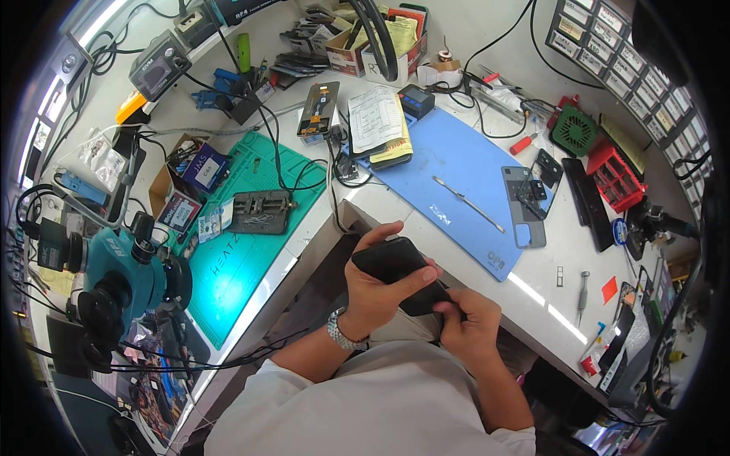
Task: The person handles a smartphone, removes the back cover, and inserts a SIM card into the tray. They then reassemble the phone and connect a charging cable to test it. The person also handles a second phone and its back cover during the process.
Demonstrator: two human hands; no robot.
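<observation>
A black smartphone (389, 262) is held over my lap, just off the front edge of the bench, its dark face turned up. My left hand (372, 292), with a metal-band watch (340, 331) on the wrist, wraps round it; the thumb lies across the face. At the phone's lower right end, the thumb and fingers of my right hand (471, 323) pinch its edge. Beyond the hands, a thin metal pry tool (470, 204) rests on the blue mat (426, 163). To its right lie a phone back cover (525, 216) and a smaller part with camera rings (546, 173).
On the left, a teal microscope (125, 266) overhangs a green mat (228, 273) bearing a dark phone holder (260, 212). Papers (378, 121) and an opened phone (319, 106) sit behind. At right stand a red parts rack (614, 178) and a screwdriver (583, 292). Cables cross the left bench.
</observation>
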